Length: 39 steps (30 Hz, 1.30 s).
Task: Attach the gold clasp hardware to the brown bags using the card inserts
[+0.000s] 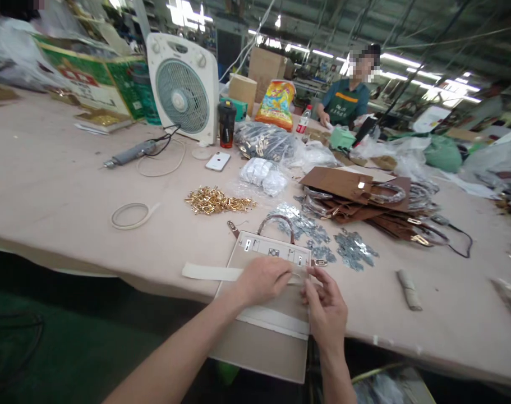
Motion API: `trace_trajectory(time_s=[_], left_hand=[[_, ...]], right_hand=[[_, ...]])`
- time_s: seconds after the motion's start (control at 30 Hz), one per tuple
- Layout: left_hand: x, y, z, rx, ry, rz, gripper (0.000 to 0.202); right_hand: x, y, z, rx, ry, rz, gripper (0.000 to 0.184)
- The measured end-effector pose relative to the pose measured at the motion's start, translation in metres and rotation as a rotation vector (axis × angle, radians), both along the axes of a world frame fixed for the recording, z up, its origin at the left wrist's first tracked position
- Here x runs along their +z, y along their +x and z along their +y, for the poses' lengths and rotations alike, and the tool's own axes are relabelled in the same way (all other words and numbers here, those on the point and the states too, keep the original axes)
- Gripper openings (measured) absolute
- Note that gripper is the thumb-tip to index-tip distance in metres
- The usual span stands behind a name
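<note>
Beige panel [286, 299] | pale flat strip [208, 273] | left fingers [280, 268], right fingers [326, 280] bent — grip: can't tell

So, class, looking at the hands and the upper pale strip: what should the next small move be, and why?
Probably align the upper pale strip with the right edge of the panel: the left hand and right hand are both near that edge, at the strip's right end, while its left end juts past the opposite edge.
</note>
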<state>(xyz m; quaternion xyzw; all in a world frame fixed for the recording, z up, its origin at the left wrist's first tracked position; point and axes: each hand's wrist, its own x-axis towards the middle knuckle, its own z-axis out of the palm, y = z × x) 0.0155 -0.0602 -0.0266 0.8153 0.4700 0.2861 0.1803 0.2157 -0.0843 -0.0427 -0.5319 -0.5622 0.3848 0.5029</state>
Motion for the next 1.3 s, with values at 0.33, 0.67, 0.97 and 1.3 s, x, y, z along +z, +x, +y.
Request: trace_trajectory(time_s=[0.33, 0.67, 0.97, 1.3], left_hand=[[0.003, 0.000, -0.003, -0.025, 0.027, 0.062, 0.018], [0.006, 0.000, -0.003, -0.026, 0.034, 0.076, 0.021], [0.006, -0.002, -0.003, -0.027, 0.060, 0.115, 0.022], [0.005, -0.002, -0.004, -0.027, 0.067, 0.120, 0.021]], right_hand=[[0.007, 0.008, 0.022, 0.299, 0.372, -0.377, 0.030], [0.004, 0.006, 0.022, 0.332, 0.359, -0.394, 0.017], [0.001, 0.008, 0.023, 0.324, 0.329, -0.394, 0.011], [0.000, 0.007, 0.024, 0.340, 0.304, -0.414, 0.008]])
